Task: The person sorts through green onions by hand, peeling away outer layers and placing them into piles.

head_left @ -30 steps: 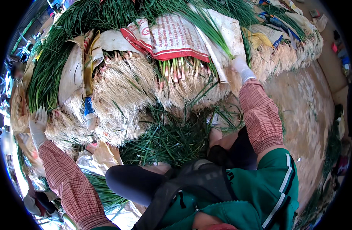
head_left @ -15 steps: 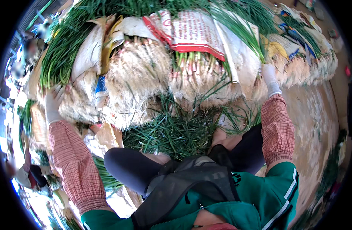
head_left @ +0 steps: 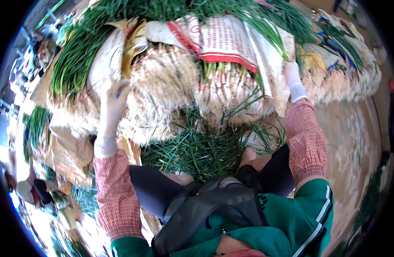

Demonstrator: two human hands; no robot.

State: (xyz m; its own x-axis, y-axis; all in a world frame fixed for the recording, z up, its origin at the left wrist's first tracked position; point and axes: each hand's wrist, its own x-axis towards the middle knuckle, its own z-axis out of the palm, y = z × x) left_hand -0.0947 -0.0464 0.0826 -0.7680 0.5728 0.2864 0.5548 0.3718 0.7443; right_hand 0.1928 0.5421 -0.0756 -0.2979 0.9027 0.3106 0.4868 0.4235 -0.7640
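Observation:
My left hand (head_left: 113, 92), in a white glove, is over the roots of the bundled green onions, beside a whitish sack flap (head_left: 106, 60). Its fingers are bent but apart, with a speck of blue showing between them; I see nothing held. At the right, my gloved right hand (head_left: 292, 73) is closed round the lower end of a small bunch of green onions (head_left: 272, 36). Those leaves slant up to the left over a white sack. Between my hands stand thick bundles with pale, shaggy roots (head_left: 165, 81), partly covered by a red-and-white printed sack (head_left: 229, 38).
Loose green leaves (head_left: 201, 150) lie between my bent legs and the bundles. More wrapped bundles (head_left: 334, 79) stand at the far right beside a worn brownish floor (head_left: 347, 141). Brown sacking (head_left: 68, 152) lies at the left, with other people blurred beyond.
My left hand has moved right, away from the leafy bundle at the left end, to the sack flap. My right hand, still gripping its bunch, has shifted slightly left and up.

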